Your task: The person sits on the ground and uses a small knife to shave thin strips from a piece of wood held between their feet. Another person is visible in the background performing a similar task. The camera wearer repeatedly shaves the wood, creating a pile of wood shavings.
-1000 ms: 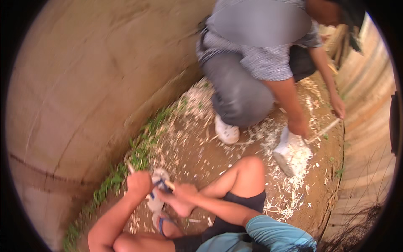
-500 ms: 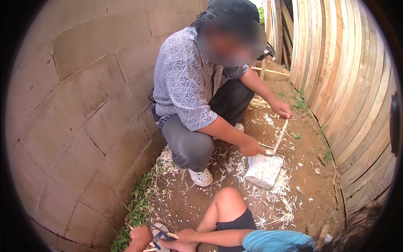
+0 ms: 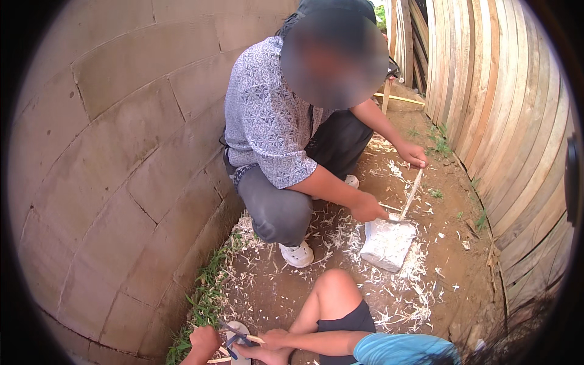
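Kinda nervous about this one: at 6 o'clock the right hand (image 3: 275, 339) grips a pale wooden piece (image 3: 254, 339), and if the dark strip (image 3: 235, 333) next to it is a blade, one slip could nick the bare foot (image 3: 267, 354) right there. Left hand (image 3: 205, 339) at 7 is clenched, can't tell around what. Snug spot too: dirt (image 3: 463, 292) littered with shavings (image 3: 409, 317), block wall (image 3: 115, 182) at 9, plank fence (image 3: 514, 152) at 3, co-worker (image 3: 267, 115) squatting at 12.

Right fingers (image 3: 268, 336) around pale wooden piece (image 3: 255, 339)
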A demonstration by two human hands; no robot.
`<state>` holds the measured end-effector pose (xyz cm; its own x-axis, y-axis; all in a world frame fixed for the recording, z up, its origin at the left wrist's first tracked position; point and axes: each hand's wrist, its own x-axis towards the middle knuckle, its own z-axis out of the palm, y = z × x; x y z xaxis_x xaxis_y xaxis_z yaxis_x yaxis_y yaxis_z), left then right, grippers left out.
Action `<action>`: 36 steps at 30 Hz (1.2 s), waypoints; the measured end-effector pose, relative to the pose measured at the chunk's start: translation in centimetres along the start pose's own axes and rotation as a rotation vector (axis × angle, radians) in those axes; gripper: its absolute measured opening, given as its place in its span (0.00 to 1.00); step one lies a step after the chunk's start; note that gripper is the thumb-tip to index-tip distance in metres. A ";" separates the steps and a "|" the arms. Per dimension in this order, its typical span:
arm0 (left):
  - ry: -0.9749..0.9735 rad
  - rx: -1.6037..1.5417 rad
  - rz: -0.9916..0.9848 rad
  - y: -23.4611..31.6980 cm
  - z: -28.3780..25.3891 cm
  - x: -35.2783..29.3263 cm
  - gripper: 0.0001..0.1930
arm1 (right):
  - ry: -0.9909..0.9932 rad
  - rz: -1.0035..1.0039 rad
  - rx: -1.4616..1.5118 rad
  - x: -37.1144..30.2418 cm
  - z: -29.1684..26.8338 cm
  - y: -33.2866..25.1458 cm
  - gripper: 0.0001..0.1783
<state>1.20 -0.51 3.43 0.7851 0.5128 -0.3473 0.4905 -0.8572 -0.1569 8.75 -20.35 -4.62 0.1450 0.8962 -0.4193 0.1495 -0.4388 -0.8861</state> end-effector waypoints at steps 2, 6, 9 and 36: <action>-0.027 -0.015 -0.010 0.6 -0.4 0.0 0.16 | -0.019 0.000 0.003 -0.1 0.0 0.3 0.29; -0.063 0.000 -0.033 1.4 -1.6 -0.3 0.16 | -0.041 0.005 -0.005 0.6 -0.1 0.7 0.28; -0.023 -0.012 -0.041 1.2 -1.3 -0.4 0.16 | -0.058 0.004 -0.003 1.1 0.0 1.0 0.27; -0.131 0.069 0.046 1.4 -0.5 -0.1 0.14 | 0.313 0.026 -0.300 4.2 0.4 5.4 0.19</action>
<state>2.02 -1.74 3.70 0.7478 0.4664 -0.4726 0.4247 -0.8831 -0.1995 9.78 -18.95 -11.22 0.4356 0.8415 -0.3196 0.4125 -0.5022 -0.7600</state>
